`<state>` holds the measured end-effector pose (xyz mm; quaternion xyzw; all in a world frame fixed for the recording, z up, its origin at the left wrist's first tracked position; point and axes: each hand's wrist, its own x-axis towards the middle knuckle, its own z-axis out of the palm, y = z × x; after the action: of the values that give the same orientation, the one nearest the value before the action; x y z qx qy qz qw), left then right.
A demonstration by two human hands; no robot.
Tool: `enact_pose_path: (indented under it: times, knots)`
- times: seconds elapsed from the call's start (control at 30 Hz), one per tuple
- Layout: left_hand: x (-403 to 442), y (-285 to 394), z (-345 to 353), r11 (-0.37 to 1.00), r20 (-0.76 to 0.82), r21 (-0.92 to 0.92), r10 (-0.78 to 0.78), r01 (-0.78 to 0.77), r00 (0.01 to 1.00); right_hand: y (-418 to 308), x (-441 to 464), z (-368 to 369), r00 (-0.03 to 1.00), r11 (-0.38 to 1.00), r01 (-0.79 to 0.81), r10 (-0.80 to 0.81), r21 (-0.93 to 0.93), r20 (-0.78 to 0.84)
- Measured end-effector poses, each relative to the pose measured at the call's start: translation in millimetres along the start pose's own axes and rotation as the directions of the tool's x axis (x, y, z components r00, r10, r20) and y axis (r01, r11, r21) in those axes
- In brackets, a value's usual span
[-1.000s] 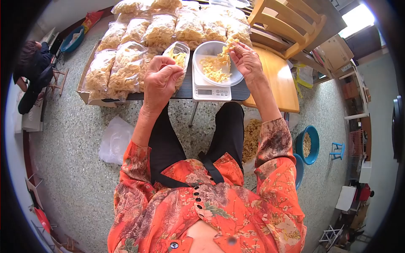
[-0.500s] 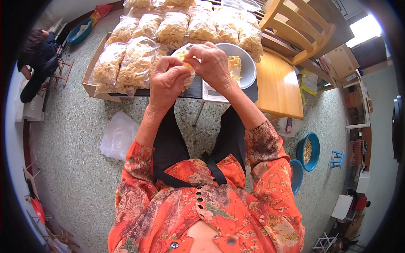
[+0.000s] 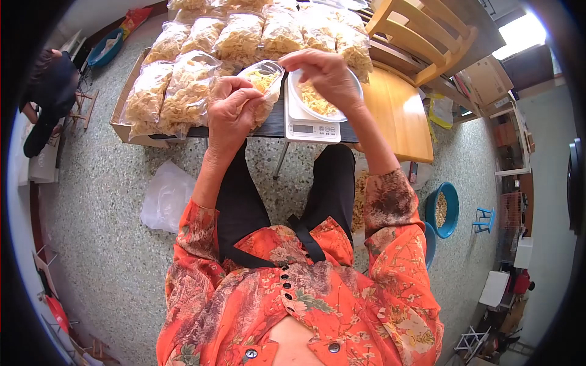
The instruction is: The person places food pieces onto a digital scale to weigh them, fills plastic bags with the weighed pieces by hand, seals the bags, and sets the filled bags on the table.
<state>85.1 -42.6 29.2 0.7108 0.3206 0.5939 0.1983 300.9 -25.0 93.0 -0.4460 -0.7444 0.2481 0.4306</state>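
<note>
My left hand (image 3: 233,105) is closed in a pinch on the rim of a clear plastic bag (image 3: 267,78). Pale yellow dried flakes show inside the bag's open mouth. My right hand (image 3: 328,74) hovers over a white bowl (image 3: 359,91), its fingers apart and slightly curled, with nothing visible in them. More flakes (image 3: 316,102) lie in the bowl, partly hidden by that hand. Under the bowl is a white digital scale (image 3: 332,133) at the table's near edge.
Several filled bags (image 3: 241,33) crowd the table and a cardboard box (image 3: 122,116) at left. A wooden chair (image 3: 400,110) stands at right. Blue basins (image 3: 455,210) and a plastic bag (image 3: 168,195) sit on the floor. Another person (image 3: 55,85) is at far left.
My right hand has left the bag and moved right, over the bowl. My left hand still grips the bag, whose mouth now shows more openly. The view has shifted slightly.
</note>
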Motion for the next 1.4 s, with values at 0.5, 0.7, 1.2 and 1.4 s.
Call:
enact_pose_path:
  times: [0.5,0.7,1.2,1.4]
  knots:
    - [2,4,12,1.0,-0.029,0.013,-0.012,0.013,1.0,61,-38,-45,0.988,0.488,0.068,0.088,-0.87,0.126]
    - [7,2,16,1.0,-0.061,0.009,-0.008,0.008,0.998,74,-29,-36,0.97,0.362,0.083,0.184,-0.928,0.159]
    - [4,-3,15,1.0,-0.05,0.001,-0.02,0.02,0.999,70,-32,-65,0.965,0.917,-0.254,0.219,-0.308,-0.146]
    - [6,4,16,0.999,0.013,0.045,-0.018,0.017,1.0,42,-19,-62,0.796,0.74,-0.227,0.516,0.633,-0.317]
